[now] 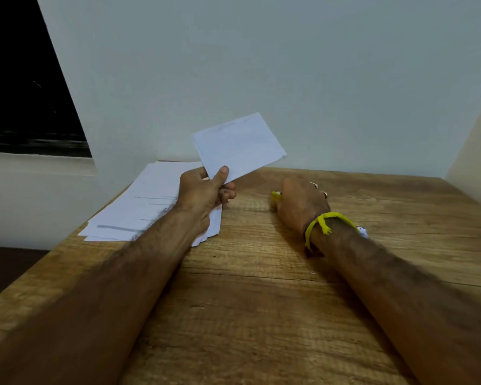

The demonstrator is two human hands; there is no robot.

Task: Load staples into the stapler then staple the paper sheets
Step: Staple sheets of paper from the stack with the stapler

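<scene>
Here the left hand (pixel 203 190) pinches small white paper sheets (pixel 238 145).

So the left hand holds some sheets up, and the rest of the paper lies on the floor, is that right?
Not quite. The left hand does hold sheets up, but the rest of the paper lies on the table, as the head view shows.

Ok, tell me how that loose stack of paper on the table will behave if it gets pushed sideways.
The paper stack is already fanned, its edges staggered, so the sheets would probably slide over each other instead of moving together. It looks thin and light, so a push likely shifts only the top sheets. It lies close to the wooden table edge, so some might slip off.
</scene>
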